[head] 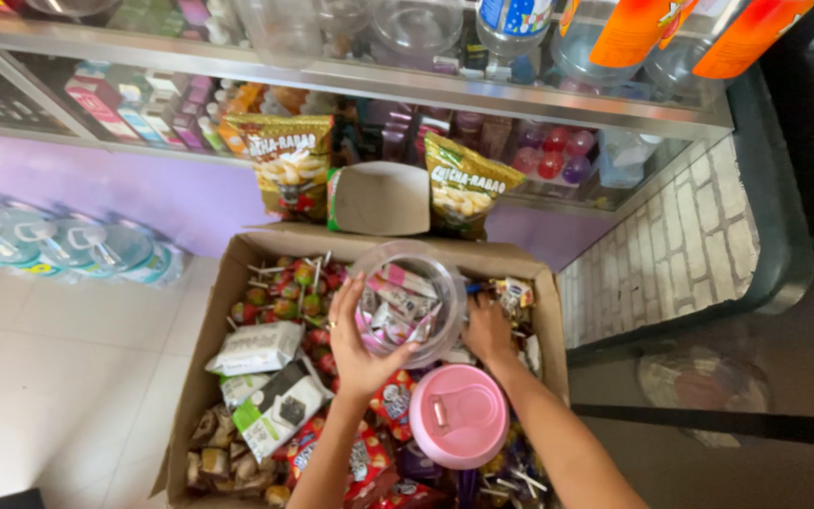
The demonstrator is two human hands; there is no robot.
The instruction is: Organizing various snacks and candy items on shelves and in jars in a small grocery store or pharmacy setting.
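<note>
Both hands work at a clear plastic jar held over an open cardboard box of sweets. Left hand, a ring on one finger, is spread with fingers curved against the jar's near wall, steadying it. Right hand reaches down just beside the jar on its far side, fingers buried among loose candies; whether they pinch anything cannot be told. Wrapped sweets fill the tilted jar, its mouth facing the camera. Just below the jar, a pink lid lies flat on the box's contents. Left of the jar sit lollipops, a white packet and a white-and-green carton. Beyond the jar, two yellow snack bags lean against a glass display counter, a folded box flap between them. Far left of the jar, bottled water packs rest on the tiled floor.
</note>
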